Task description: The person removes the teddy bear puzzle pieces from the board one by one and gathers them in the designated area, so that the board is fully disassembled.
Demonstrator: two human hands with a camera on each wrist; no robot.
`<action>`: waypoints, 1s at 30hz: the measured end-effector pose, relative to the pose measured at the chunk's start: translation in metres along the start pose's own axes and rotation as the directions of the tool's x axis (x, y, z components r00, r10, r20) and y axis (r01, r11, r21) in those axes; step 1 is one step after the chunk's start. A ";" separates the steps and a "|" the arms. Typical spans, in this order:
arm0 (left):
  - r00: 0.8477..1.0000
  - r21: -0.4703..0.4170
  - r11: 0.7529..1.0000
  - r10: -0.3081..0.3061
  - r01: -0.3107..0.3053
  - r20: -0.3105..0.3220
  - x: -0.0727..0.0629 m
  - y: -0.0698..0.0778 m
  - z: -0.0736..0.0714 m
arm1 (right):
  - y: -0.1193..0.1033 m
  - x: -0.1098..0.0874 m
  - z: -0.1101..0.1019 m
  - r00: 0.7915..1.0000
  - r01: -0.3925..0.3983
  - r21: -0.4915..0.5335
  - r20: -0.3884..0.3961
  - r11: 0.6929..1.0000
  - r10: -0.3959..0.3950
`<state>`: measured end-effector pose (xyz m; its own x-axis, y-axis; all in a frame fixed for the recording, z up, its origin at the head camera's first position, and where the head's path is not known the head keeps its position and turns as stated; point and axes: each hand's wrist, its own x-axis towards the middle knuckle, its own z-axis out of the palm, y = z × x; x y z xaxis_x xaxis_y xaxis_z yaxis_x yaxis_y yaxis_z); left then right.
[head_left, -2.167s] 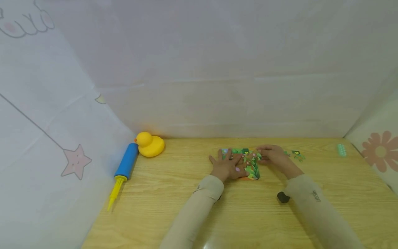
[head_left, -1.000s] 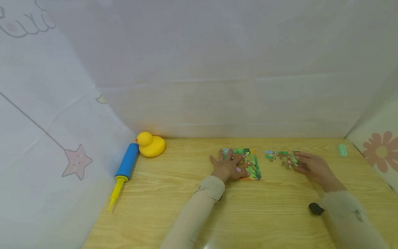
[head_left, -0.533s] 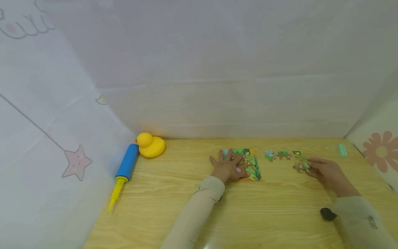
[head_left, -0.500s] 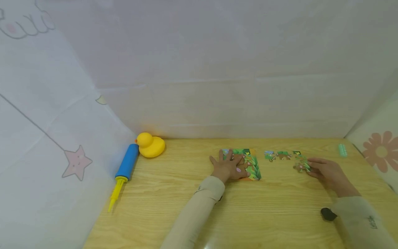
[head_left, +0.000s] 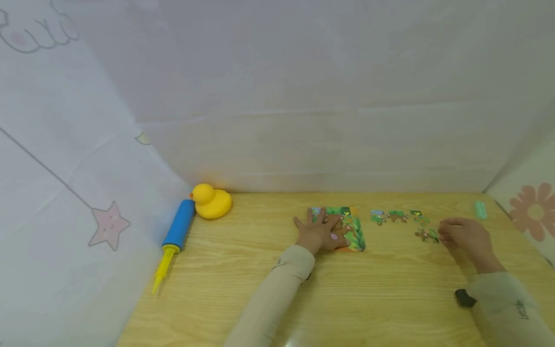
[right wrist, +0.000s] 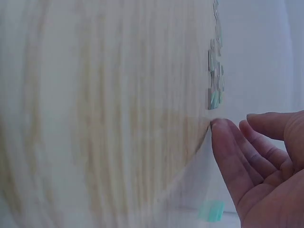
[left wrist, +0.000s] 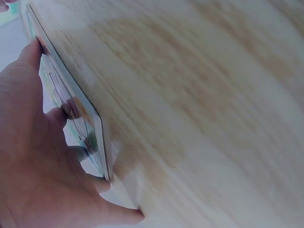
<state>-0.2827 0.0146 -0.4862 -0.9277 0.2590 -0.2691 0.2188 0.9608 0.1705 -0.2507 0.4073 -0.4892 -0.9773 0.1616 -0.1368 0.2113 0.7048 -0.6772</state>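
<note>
My left hand [head_left: 316, 235] lies spread over a small jigsaw puzzle board [head_left: 357, 236], covering much of its picture of green leaves and brown figures. In the left wrist view its fingertips rest on the thin board [left wrist: 78, 95], with the thumb touching the wood at one edge. On the right, my right hand [head_left: 469, 238] is just beside a loose puzzle piece [head_left: 428, 235] with brown and green print. The right wrist view shows a gap between thumb and fingers with nothing in it. More pieces, a bluish-green one [head_left: 377, 216], a brown one [head_left: 397, 216] and a yellow-flower one [head_left: 418, 217], lie in a row behind.
A yellow rubber duck [head_left: 212, 202] and a blue hand pump [head_left: 180, 222] with a yellow nozzle are at the left side of the wooden table [head_left: 347, 299]. A small mint-green studded object [head_left: 481, 210] lies at the back right. Cloth walls [head_left: 303, 120] border the table.
My right hand has gone from the board to the loose pieces, drawn a puzzle piece rightward and forward, apart from the row, and let it go. The left hand has stayed on the board.
</note>
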 end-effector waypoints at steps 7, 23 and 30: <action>1.000 0.036 0.999 0.009 -0.009 0.001 0.006 0.001 0.001 | -0.019 -0.002 0.008 0.999 0.035 0.105 0.023 0.994 -0.038; 0.997 -0.095 0.993 0.078 -0.076 0.016 0.007 -0.005 -0.006 | -0.089 0.019 0.066 0.983 0.088 0.277 0.131 0.957 -0.128; 0.997 -0.083 0.994 0.077 -0.074 0.028 0.004 -0.012 -0.011 | -0.114 0.021 0.082 0.965 0.140 0.246 0.184 0.959 -0.188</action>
<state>-0.2923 0.0034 -0.4788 -0.8994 0.3348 -0.2812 0.2614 0.9273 0.2679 -0.2963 0.2735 -0.4739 -0.9851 -0.1036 -0.1374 0.0624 0.5290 -0.8463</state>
